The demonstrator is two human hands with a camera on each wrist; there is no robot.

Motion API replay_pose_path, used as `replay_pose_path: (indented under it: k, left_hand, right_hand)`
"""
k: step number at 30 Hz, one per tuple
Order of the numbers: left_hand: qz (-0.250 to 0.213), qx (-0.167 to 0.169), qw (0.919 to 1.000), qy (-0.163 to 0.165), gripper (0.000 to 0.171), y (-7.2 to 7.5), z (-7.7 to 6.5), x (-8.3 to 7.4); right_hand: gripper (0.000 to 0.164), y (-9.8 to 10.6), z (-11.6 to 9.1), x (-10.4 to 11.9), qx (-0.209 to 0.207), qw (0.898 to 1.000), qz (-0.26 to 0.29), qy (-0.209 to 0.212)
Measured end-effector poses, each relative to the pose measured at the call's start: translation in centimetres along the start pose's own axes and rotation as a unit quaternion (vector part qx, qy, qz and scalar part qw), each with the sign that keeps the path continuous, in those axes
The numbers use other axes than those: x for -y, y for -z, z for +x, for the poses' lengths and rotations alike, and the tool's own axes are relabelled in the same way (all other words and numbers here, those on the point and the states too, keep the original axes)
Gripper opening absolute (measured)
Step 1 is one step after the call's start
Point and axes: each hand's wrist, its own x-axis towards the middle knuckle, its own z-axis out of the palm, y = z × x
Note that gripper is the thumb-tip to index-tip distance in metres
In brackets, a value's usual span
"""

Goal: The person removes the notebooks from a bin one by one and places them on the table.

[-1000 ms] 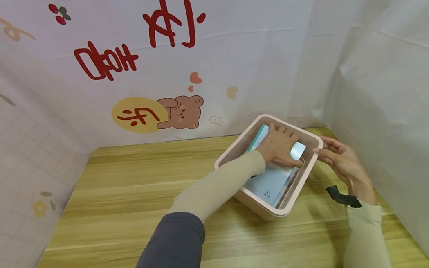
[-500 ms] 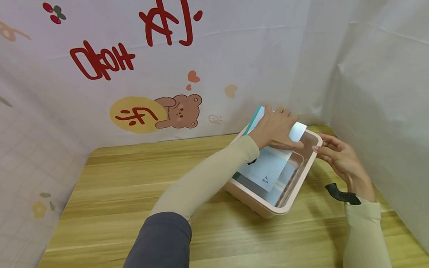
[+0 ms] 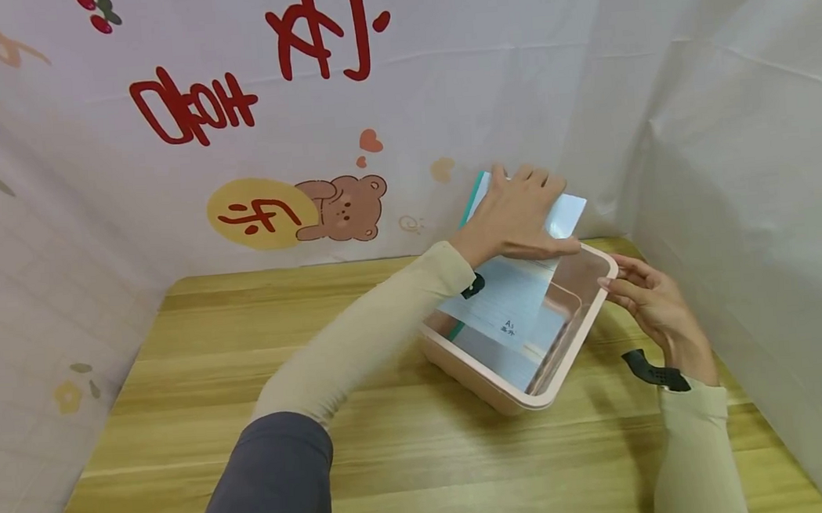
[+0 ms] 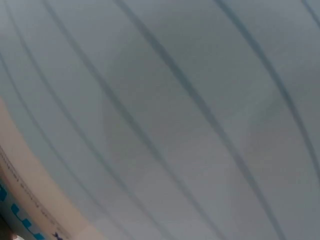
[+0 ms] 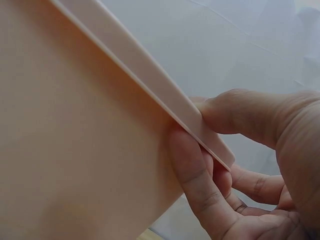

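The left hand (image 3: 518,217) grips a thin pale blue paper pad with a green edge (image 3: 509,301). The pad is tilted, its top end lifted above the box and its low end still inside. The right hand (image 3: 650,308) pinches the far corner of the pink plastic box (image 3: 525,395), thumb on the rim and fingers (image 5: 197,182) against the outside wall. The box sits on the light wooden table (image 3: 252,423), near the white curtain (image 3: 746,189).

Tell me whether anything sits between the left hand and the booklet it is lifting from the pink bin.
Nothing visible does. The left hand grips the booklet directly at its upper end, half raised above the pink bin. The right hand pinches the bin's rim, off to the side.
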Motion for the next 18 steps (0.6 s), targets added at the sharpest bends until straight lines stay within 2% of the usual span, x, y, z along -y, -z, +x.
replay_pose_path:
  k: [7,10,14,18]
  left_hand:
    - [-0.035,-0.030,0.9983,0.036,0.082,3.5,-0.9,2.2]
    - [-0.044,-0.050,0.9964,0.053,0.075,4.5,-1.4,3.4]
    - [-0.061,-0.085,0.9914,0.078,0.063,5.0,-2.3,5.2]
    - [-0.070,-0.098,0.9879,0.098,0.061,4.9,-3.4,7.1]
  right_hand:
    - [0.052,0.1,0.1,0.1,0.003,1.000,-0.019,-0.001]
    - [0.054,0.1,0.1,0.1,0.006,1.000,-0.010,-0.003]
    - [0.052,0.0,0.0,0.2,0.001,1.000,-0.005,-0.001]
    - [0.048,-0.1,-0.1,0.1,0.000,1.000,0.008,0.002]
